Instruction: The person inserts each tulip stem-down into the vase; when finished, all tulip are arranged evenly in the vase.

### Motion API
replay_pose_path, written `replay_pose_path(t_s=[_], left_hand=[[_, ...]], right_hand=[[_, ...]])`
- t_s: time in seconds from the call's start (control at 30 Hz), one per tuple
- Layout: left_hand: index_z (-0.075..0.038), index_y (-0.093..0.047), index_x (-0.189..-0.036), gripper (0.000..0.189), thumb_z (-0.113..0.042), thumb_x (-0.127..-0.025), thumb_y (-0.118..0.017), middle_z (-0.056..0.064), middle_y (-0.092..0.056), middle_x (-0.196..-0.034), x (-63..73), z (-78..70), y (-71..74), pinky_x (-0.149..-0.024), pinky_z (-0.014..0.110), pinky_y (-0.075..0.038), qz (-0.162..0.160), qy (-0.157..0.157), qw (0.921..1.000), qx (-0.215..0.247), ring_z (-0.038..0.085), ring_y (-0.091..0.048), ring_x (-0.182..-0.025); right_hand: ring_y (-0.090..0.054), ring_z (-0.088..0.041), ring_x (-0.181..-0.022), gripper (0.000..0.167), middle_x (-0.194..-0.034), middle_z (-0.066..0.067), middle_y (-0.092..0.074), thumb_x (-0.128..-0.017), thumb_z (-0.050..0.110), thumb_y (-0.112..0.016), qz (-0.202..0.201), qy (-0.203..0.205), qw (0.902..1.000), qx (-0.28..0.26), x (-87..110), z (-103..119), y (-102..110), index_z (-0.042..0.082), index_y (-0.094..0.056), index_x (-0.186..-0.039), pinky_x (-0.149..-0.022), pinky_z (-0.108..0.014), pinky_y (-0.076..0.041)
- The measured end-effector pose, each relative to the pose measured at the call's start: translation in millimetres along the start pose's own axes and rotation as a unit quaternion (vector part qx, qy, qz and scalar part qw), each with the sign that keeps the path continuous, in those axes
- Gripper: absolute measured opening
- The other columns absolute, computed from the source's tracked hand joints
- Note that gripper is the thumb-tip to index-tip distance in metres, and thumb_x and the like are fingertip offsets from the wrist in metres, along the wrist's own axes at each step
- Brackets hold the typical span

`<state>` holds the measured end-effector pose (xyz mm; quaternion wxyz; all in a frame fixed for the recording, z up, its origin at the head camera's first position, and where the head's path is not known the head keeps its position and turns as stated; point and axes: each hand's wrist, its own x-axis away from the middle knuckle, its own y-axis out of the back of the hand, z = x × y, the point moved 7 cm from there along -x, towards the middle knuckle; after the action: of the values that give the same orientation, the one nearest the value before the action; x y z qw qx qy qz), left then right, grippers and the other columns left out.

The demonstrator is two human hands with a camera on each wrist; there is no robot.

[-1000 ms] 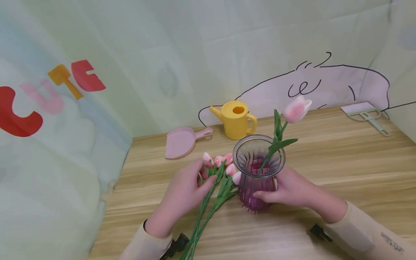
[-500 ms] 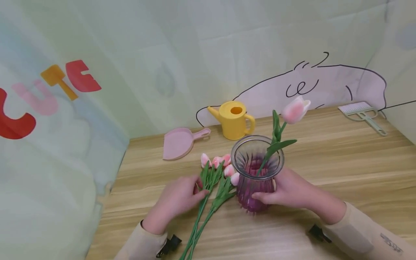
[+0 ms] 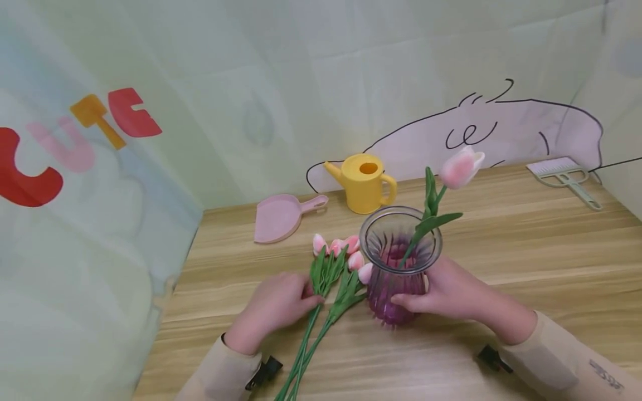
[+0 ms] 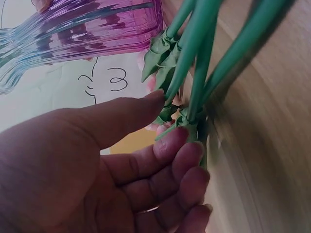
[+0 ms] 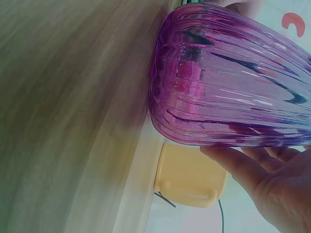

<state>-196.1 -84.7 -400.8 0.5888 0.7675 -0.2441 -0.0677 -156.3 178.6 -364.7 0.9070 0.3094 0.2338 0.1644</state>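
Observation:
My right hand (image 3: 448,292) holds a ribbed glass vase (image 3: 396,295), purple towards its base, with the thumb across its near side. One pink-and-white artificial tulip (image 3: 460,167) leans to the right inside the vase. Left of it, several more artificial tulips (image 3: 328,267) lie on the table, blossoms away from me. My left hand (image 3: 278,303) is beside their green stems (image 4: 199,63), below the leaves. In the left wrist view, its thumb touches or nearly touches a stem, fingers loosely bent, a gap between thumb and fingertips. Whether any stem is pinched is hard to see.
A pink dustpan (image 3: 278,217) and a yellow watering can (image 3: 363,186) stand at the back of the wooden table (image 3: 526,250). A small brush (image 3: 564,175) lies at the far right. Printed cloth (image 3: 251,83) hangs behind and on the left.
My left hand has drawn back from near the blossoms, down and left to the stems, then stayed almost still. The right hand and vase keep their place.

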Motion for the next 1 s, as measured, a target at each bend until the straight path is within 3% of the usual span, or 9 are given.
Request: replay_pose_path(t_s=[0.23,0.47,1.0], left_hand=[[-0.021,-0.054,-0.063,0.044,-0.047,-0.088,-0.079,-0.011,-0.047,-0.055,4.8,-5.4,-3.2,-0.047,0.028,-0.035,0.036,-0.029,0.9989,-0.002,0.009,-0.045,-0.051],[-0.022,-0.053,-0.062,0.042,-0.04,-0.092,-0.077,-0.01,-0.049,-0.058,5.1,-5.6,-6.4,-0.047,0.029,-0.036,0.04,-0.037,0.9983,-0.021,0.009,-0.047,-0.053],[-0.02,-0.061,-0.081,0.014,-0.019,-0.087,-0.074,-0.009,-0.054,-0.065,6.9,-3.6,1.6,-0.055,0.031,-0.042,0.049,-0.028,0.9983,-0.015,0.011,-0.049,-0.059]], right_hand=[[-0.063,-0.021,-0.124,0.073,-0.128,0.003,-0.065,-0.076,0.023,-0.092,0.0,0.0,1.0,0.002,0.0,1.6,1.5,0.016,-0.051,-0.137,-0.104,-0.053,-0.052],[-0.063,-0.021,-0.124,0.073,-0.129,0.004,-0.065,-0.078,0.025,-0.091,0.007,-0.011,0.9999,0.001,0.1,-0.7,-0.4,0.019,-0.05,-0.137,-0.104,-0.054,-0.052],[-0.062,-0.021,-0.123,0.072,-0.129,0.003,-0.065,-0.078,0.025,-0.091,0.008,-0.006,0.9999,-0.007,-1.6,-0.2,-0.9,0.02,-0.05,-0.137,-0.103,-0.055,-0.052]])
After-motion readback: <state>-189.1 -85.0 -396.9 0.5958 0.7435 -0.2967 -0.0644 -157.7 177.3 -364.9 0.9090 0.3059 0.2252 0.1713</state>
